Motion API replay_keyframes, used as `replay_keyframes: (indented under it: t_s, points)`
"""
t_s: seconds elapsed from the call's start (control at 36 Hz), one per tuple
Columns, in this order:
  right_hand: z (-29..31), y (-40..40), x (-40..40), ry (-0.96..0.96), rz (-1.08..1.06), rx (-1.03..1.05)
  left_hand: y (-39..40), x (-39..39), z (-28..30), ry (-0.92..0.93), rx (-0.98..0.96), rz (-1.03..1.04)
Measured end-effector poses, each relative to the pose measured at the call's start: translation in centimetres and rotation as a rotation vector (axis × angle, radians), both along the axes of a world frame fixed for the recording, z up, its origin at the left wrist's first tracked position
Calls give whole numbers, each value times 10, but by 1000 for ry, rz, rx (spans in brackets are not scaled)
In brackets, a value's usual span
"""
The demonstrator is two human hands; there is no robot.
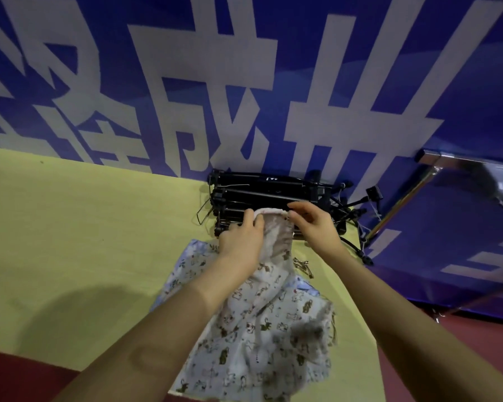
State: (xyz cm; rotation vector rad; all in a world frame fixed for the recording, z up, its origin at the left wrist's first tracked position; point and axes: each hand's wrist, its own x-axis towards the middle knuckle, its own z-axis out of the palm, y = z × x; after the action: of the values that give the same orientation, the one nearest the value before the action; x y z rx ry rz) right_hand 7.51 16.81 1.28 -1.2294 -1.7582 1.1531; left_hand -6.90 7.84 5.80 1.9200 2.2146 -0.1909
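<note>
A small light-blue garment (262, 323) printed with little animals hangs from my hands down over the yellow table (84, 242). Its pale fleecy waistband (273, 216) is lifted toward a pile of black clip hangers (267, 192) at the table's far edge. My left hand (241, 242) grips the waistband's left side with its fingers curled round the fabric. At the right side, my right hand (311, 221) pinches the band between thumb and fingers. Both hands are just in front of the hangers.
A blue banner with large white characters (244, 82) stands behind the table. A metal rack bar (401, 201) slants at the right. A few metal clips (304, 266) lie on the table beside the garment. Dark red floor (462, 343) shows at lower right.
</note>
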Motion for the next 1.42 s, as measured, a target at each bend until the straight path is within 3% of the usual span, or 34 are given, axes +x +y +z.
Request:
replay_keyframes:
  t_s: [0.14,0.25,0.53,0.64,0.81,0.94,1.14,1.31,1.42]
  points:
    - [-41,9,40,-282,-103,-34,0,9,-29,-78,-26,62]
    - [-77,16,61,-596,-1,-80,10,20,-43,-149,19,118]
    - [-120,21,58,-759,155,-61,32,28,-67,-94,155,133]
    - [-125,26,57,-758,168,-41,29,25,-73,-100,176,111]
    - [-120,28,54,-751,179,-39,27,20,-73,-260,179,118]
    - [-102,18,58,-534,101,-63,28,16,-67,-346,101,105]
    - [-62,0,35,-281,137,48,22,8,-51,-288,-4,102]
    - [-44,-11,-5,-403,309,279,16,-5,-32,-375,62,142]
    - [-41,-17,-18,-490,275,339,13,-15,-23,-384,121,175]
